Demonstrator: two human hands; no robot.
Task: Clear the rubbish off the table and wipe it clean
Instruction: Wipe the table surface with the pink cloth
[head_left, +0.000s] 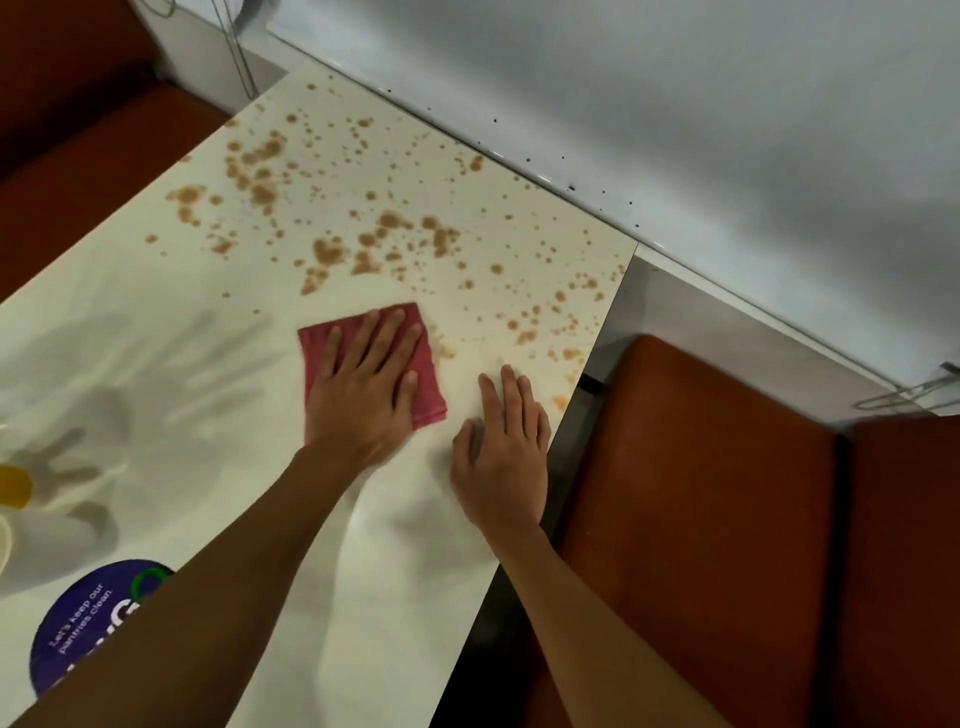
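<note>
My left hand (363, 389) presses flat, fingers straight, on a folded red cloth (431, 387) lying on the white table (218, 364). My right hand (501, 447) rests flat on the bare tabletop just right of the cloth, near the table's right edge. Brown spilled stains (374, 249) are spattered over the far half of the table, beyond the cloth, reaching the wall side and the right corner. The part of the table nearer to me shows no stains.
An orange bench seat (701, 493) runs along the table's right edge, another orange seat (78, 156) lies at the far left. A round purple sticker (83, 629) sits on the table's near left. A yellow and white object (10, 488) shows at the left edge.
</note>
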